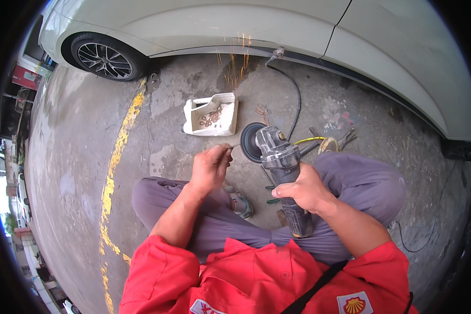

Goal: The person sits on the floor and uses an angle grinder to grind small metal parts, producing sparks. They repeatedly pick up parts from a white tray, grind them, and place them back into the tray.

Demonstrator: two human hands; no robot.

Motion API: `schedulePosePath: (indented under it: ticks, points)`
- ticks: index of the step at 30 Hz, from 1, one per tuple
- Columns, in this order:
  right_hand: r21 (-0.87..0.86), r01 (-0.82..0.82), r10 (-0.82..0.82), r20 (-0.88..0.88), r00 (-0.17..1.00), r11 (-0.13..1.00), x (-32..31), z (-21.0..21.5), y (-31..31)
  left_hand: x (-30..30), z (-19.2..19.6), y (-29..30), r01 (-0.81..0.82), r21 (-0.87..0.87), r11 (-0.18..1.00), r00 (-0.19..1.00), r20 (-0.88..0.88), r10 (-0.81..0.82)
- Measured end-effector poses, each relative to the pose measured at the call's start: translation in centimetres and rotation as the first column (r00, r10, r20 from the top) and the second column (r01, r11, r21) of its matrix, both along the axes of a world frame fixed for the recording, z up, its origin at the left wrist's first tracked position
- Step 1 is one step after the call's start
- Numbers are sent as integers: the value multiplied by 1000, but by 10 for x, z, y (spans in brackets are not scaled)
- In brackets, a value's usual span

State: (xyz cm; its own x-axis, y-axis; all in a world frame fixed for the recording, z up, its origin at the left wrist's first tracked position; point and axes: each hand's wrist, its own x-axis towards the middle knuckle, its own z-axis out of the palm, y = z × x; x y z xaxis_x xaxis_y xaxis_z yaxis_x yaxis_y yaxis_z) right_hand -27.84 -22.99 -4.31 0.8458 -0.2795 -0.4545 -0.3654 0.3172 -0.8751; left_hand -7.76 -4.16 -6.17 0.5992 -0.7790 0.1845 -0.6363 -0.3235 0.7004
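Note:
My right hand (306,189) wraps round the body of a grey and black angle grinder (280,154). Its dark disc (252,142) faces left, toward my other hand. Between closed fingertips, my left hand (210,165) pinches a small thin metal piece (235,145) at the disc's left edge; most of the piece is hidden by the fingers. Orange sparks (238,68) show beyond the disc, up toward the car. Just past my left hand lies a cut-open white plastic jug (227,123) with several copper-coloured rings (211,116) inside.
A pale car (193,26) stands along the far side, its wheel (103,57) at far left. A black cable (298,99) curves across the concrete. Loose copper-coloured pieces (262,111) and metal tools (345,137) lie near my right foot (328,145). A worn yellow line (115,178) runs at left.

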Motion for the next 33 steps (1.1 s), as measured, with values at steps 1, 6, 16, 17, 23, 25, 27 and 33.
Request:
schedulePosePath:
  ticks: [1, 6, 16, 17, 23, 25, 27, 33]
  points:
    - [-8, 14, -14, -4, 1000, 1000, 0, -2, 1, 0, 2, 1, -13, -6, 1000, 1000, -17, 13]
    - [-4, 50, -50, -47, 998, 999, 2, 2, -1, -2, -1, 2, -137, 33, 990, 796, -591, 130]
    - [-268, 32, -36, -13, 999, 963, 5, -4, 2, -2, 0, -5, -102, 79, 992, 601, -790, 125]
    - [-275, 25, -31, -17, 999, 961, 5, -4, 3, -1, -1, -5, -91, 93, 991, 600, -790, 129]
    - [-318, 7, -29, -65, 997, 948, 7, -6, 4, 1, 6, 0, -41, 129, 991, 573, -810, 130]
    - [-297, 45, -60, -41, 997, 954, 6, -14, 5, 3, 6, 2, -54, 121, 991, 557, -820, 131]
    - [-283, 55, -66, -27, 997, 957, 5, -15, 5, 2, 4, 3, -69, 113, 991, 543, -829, 132]
    - [-251, 18, -23, -19, 1000, 968, 7, -6, 4, -1, 6, -1, -41, 147, 988, 588, -796, 143]
